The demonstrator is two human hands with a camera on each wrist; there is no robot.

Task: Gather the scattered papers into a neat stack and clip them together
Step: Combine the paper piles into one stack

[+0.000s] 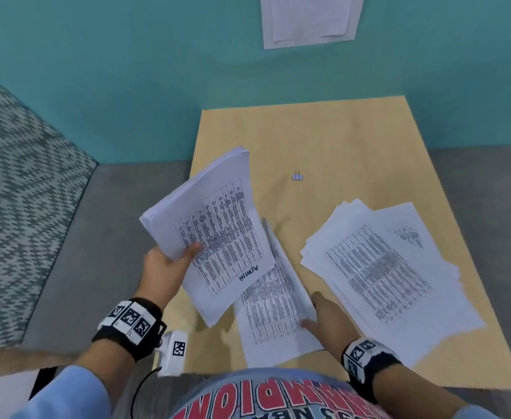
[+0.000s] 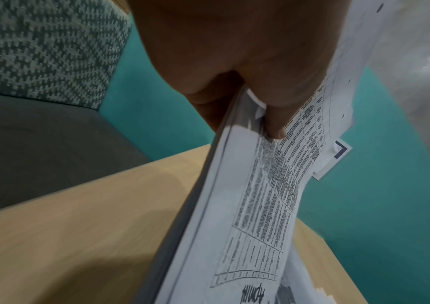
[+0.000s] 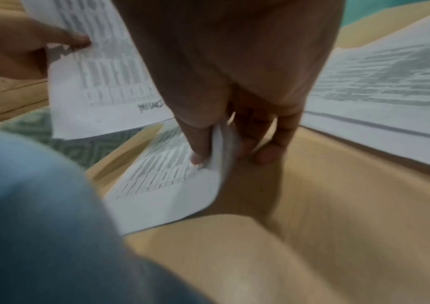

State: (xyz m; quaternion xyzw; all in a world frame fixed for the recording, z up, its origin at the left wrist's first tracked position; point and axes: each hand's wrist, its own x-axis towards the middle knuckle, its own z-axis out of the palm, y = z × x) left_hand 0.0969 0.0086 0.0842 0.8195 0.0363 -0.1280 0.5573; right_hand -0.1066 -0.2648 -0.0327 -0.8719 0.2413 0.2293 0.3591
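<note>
Scattered white printed papers lie in three groups on and above the pale wooden tabletop (image 1: 339, 137). A thick bundle of white sheets printed with dense tables (image 1: 215, 228), its top page hand-lettered near one corner, is held tilted above the table's left part by the left hand (image 1: 165, 267), whose thumb presses on the printed face while the fingers curl beneath the edge; the left wrist view shows the same bundle (image 2: 234, 216) edge-on, its sheets roughly flush, clamped between thumb and fingers. A smaller set of printed sheets (image 1: 272, 316) lies at the near edge of the table, partly under the lifted bundle; the right hand (image 1: 327, 319) pinches its right edge, and the right wrist view shows that edge curled upward between the fingers (image 3: 203, 144) of the right hand. A loosely fanned pile of printed sheets (image 1: 384, 273) lies flat to the right, just beside the right hand and untouched. A small lilac binder clip (image 1: 297, 175) with wire handles stands alone farther back on the table, well apart from all paper. As a judgement, gathering is partly done: one group is collected, a second is being lifted, and the fanned pile remains. Squaring the complete stack and fitting the clip are not yet begun.
</note>
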